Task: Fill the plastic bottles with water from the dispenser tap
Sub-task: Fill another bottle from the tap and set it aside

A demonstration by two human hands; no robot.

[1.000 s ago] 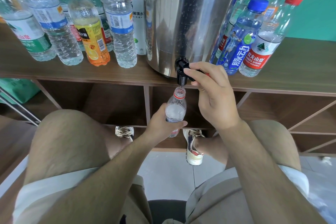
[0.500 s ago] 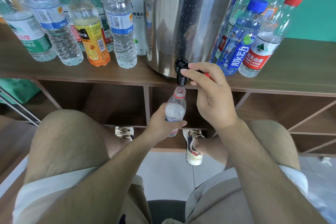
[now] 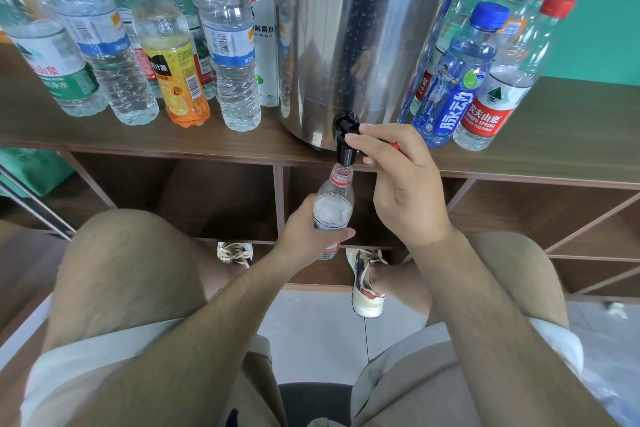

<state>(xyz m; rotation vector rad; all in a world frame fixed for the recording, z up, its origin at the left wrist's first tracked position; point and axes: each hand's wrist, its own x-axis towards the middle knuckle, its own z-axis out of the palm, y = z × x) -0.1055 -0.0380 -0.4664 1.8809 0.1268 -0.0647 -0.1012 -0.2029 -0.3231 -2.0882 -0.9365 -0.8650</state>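
Observation:
A steel water dispenser (image 3: pixel 360 31) stands on a wooden shelf top (image 3: pixel 571 128), its black tap (image 3: pixel 344 142) hanging over the front edge. My left hand (image 3: pixel 304 236) grips a small clear bottle (image 3: pixel 333 208) with a red neck ring, its open mouth right under the spout. Water fills it up to the shoulder. My right hand (image 3: pixel 401 180) is closed on the tap's lever, whose red tip pokes out behind the fingers.
Several capped bottles stand left of the dispenser, among them an orange juice bottle (image 3: pixel 173 55). More red- and blue-capped bottles (image 3: pixel 460 80) crowd its right side. Open cubbies (image 3: pixel 221 198) lie below the shelf top. My knees and shoes are close beneath.
The water level in the held bottle has risen slightly. Both hands keep their places.

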